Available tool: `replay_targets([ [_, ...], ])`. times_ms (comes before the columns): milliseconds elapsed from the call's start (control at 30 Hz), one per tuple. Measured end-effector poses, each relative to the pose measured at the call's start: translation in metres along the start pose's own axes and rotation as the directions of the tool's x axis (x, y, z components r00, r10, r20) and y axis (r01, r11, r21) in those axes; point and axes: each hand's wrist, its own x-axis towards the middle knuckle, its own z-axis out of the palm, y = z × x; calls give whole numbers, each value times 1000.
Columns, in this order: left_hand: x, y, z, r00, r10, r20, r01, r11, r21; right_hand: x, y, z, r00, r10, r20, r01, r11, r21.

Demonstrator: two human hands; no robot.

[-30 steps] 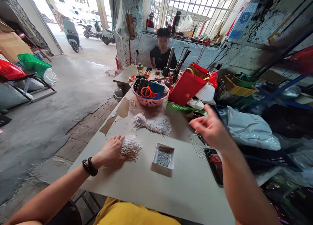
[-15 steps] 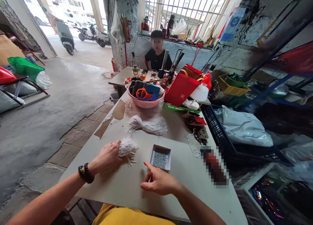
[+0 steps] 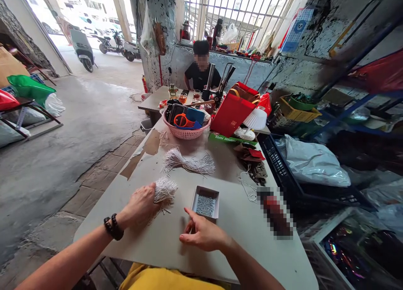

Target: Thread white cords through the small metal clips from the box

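Observation:
My left hand [image 3: 140, 206] is wrapped round a bundle of white strings [image 3: 165, 191], whose cut ends fan out past the fingers on the left part of the table. Just below a small open box [image 3: 217, 201] holding many small grey metal pieces [image 3: 205, 206], my right hand [image 3: 204, 232] hovers with its index finger stretched out and thumb apart; nothing shows in it. A second bundle of white strings [image 3: 189, 162] lies farther back on the table, narrow in its middle.
Behind the bundles stand a pink basket [image 3: 185, 133] of tools and a red bag [image 3: 231, 112]. A blurred red object [image 3: 277, 212] lies at the right edge. A person [image 3: 201, 73] sits beyond the table.
My left hand has shifted very slightly with the string bundle in it. My right hand is nearly unmoved. The person across has lowered their head a little.

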Motion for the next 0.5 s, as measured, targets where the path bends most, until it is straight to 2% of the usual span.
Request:
replay_targets([
  [100, -2, -2, 1, 999, 35, -13, -35, 999, -6, 4, -13, -4, 999, -39, -18, 39, 999, 0],
  [200, -3, -4, 2, 998, 67, -15, -67, 998, 10, 5, -38, -8, 979, -176, -107, 179, 984, 21],
  [267, -3, -6, 3, 996, 91, -22, -90, 996, 20, 4, -56, -10, 936, -307, -172, 319, 947, 45],
  [333, -3, -7, 4, 994, 107, -32, -106, 994, 26, 2, -71, -10, 867, -450, -214, 466, 884, 30],
  [400, -3, -7, 5, 993, 109, -39, -108, 994, 28, 2, -77, -7, 820, -531, -212, 545, 839, 6],
  [433, -3, -8, 6, 994, 101, -39, -100, 995, 28, 3, -75, -5, 826, -530, -193, 542, 840, 9],
  [500, -3, -8, 7, 997, 75, -36, -74, 997, 23, 6, -66, 2, 881, -453, -133, 461, 887, 29],
])
